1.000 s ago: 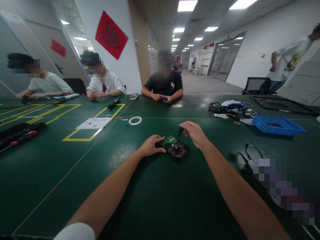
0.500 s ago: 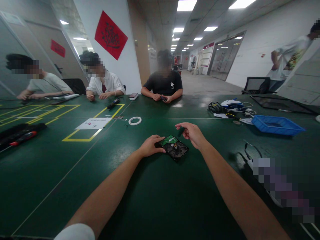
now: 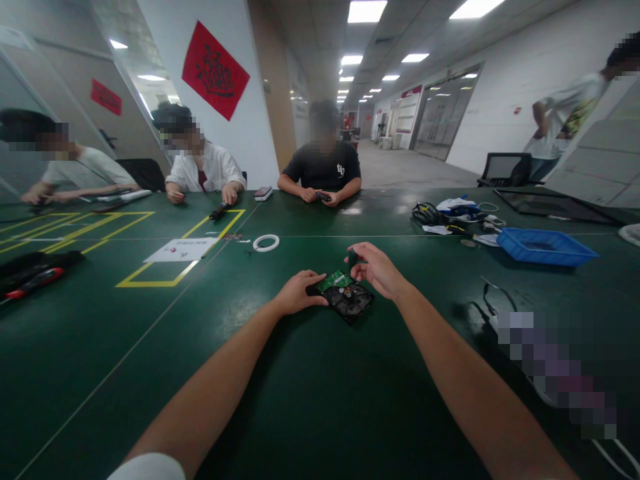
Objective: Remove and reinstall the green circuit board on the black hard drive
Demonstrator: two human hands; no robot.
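Observation:
A hard drive (image 3: 354, 303) with a green circuit board lies tilted at an angle on the table in front of me. My left hand (image 3: 299, 292) grips its left corner, thumb along the near side and fingers on the far side. Over the drive's far right edge, my right hand (image 3: 376, 268) is closed around a small dark-handled screwdriver (image 3: 353, 259). The handle points down toward the circuit board. Its tip is too small to make out, so I cannot tell whether it touches the drive.
On the green table (image 3: 280, 413) lie a white ring (image 3: 266, 243), a paper sheet (image 3: 181, 249) and a red-and-black tool (image 3: 37, 283) to the left. A blue tray (image 3: 547, 248), cables (image 3: 427, 215) and a blurred strip (image 3: 555, 367) are at right. Several people are around the table.
My right hand has turned a little, bringing the screwdriver handle more upright. My left hand stays on the hard drive. At the left, a co-worker's hand has reached a black object on the table.

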